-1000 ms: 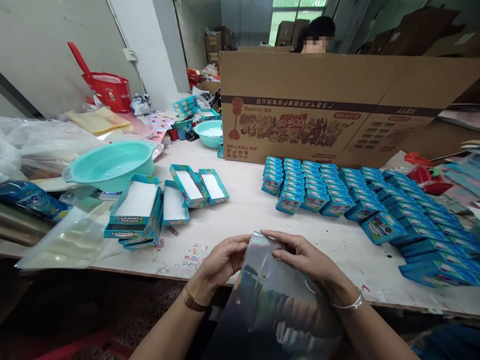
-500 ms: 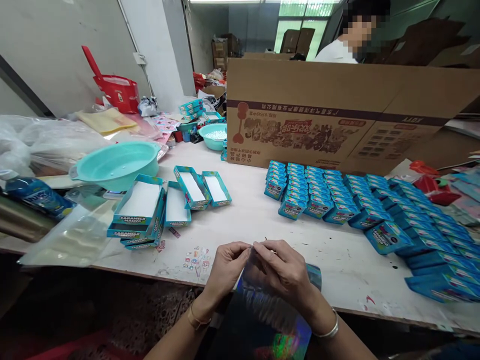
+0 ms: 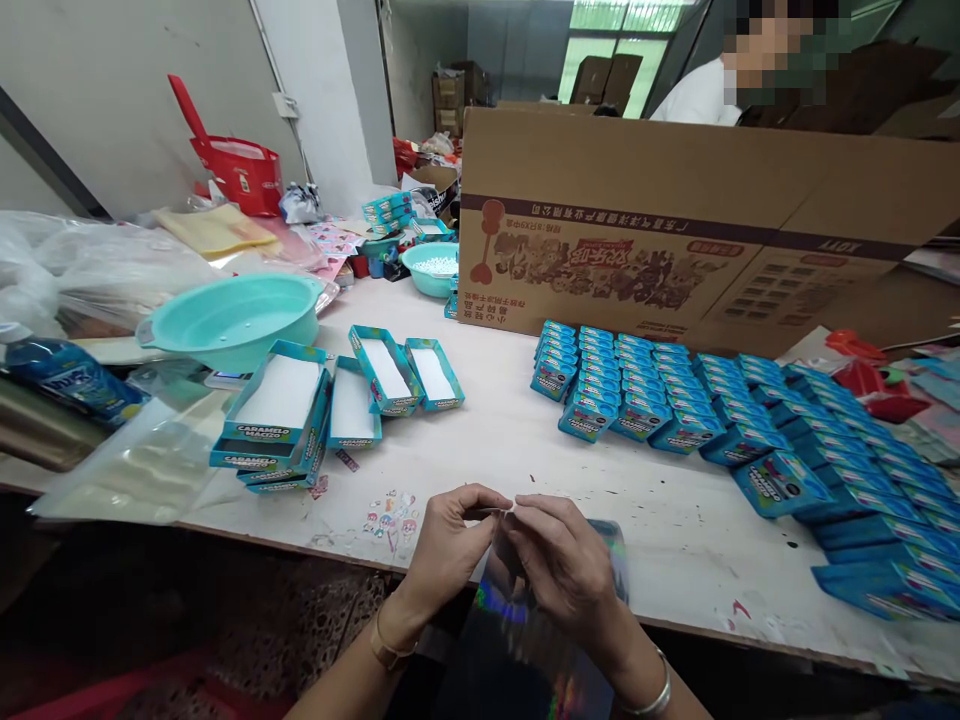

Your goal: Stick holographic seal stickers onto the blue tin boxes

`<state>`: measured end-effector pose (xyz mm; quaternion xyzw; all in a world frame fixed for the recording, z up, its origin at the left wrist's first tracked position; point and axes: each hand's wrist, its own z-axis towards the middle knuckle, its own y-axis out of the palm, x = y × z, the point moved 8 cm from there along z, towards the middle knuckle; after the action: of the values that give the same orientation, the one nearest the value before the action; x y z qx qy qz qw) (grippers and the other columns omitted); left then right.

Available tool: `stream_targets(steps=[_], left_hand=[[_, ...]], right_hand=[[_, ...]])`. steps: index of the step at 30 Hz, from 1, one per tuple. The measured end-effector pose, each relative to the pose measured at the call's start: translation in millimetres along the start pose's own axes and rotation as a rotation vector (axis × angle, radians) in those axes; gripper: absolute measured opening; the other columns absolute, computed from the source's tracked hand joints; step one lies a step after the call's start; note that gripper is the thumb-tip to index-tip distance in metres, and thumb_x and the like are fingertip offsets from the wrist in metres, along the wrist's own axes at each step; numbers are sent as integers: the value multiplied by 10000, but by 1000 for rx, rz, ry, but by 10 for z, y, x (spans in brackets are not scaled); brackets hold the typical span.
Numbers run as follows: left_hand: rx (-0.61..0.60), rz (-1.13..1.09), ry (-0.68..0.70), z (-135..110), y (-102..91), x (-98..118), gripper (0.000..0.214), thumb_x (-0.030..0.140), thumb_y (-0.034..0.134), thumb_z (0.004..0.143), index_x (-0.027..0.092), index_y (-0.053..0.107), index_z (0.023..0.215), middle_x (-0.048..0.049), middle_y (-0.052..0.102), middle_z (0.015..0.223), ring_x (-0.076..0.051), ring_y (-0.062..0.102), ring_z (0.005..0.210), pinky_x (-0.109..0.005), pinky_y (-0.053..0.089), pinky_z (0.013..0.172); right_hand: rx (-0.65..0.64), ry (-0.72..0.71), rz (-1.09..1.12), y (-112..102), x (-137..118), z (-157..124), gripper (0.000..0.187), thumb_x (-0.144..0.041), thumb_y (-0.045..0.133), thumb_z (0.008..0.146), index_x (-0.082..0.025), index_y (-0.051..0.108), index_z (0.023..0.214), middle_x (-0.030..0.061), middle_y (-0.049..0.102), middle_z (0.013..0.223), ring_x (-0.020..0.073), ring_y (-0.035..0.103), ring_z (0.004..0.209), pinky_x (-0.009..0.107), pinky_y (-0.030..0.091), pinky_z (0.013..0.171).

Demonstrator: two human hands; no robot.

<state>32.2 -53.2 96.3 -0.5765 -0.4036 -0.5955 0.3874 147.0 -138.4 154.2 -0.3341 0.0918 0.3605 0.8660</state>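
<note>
Here, the left hand (image 3: 454, 545) and right hand (image 3: 566, 555) pinch shiny film (image 3: 517, 655) at the spotted table (image 3: 480, 420), bright window (image 3: 652, 55) beyond

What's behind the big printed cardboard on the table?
Above the top edge of the cardboard, a person in white and, farther back, brown cartons and a bright window show. Anything lower behind the cardboard is covered.

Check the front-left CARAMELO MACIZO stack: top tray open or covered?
Open: the top tray has no lid; its white inside shows.

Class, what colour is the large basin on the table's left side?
Pale turquoise: the basin shows best in the head view.
</note>
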Motion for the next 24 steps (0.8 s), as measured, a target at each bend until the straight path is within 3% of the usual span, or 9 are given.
stream_targets(steps=[5,13,19,24], left_hand=[[79,90,45,-11,-57,17,57,180,723,686,182,755,733,-22,752,732,-175,664,716,-260,531,707],[51,35,15,-15,-36,18,17,178,704,678,170,717,670,-1,707,654,-145,619,636,-228,495,628],[74,36,-3,2,-96,8,51,157,728,630,168,721,679,-9,715,685,-155,626,678,-240,501,667],[48,83,26,5,-110,4,101,200,771,660,172,724,745,-18,723,746,-169,640,731,-262,519,720]], right_hand=[[-29,64,-90,64,38,-30,424,-165,584,940,-248,578,1356,90,733,1008,221,704,888,365,608,738],[-3,-53,-122,10,-38,-99,475,-75,616,899,-280,600,1328,92,745,1083,224,717,964,380,611,786],[-16,96,-66,33,79,-75,399,-165,631,918,-214,589,1311,102,739,1045,226,710,927,376,614,763],[-41,-2,-135,43,16,-114,457,-107,643,900,-240,594,1335,89,755,1045,226,715,913,375,597,761]])
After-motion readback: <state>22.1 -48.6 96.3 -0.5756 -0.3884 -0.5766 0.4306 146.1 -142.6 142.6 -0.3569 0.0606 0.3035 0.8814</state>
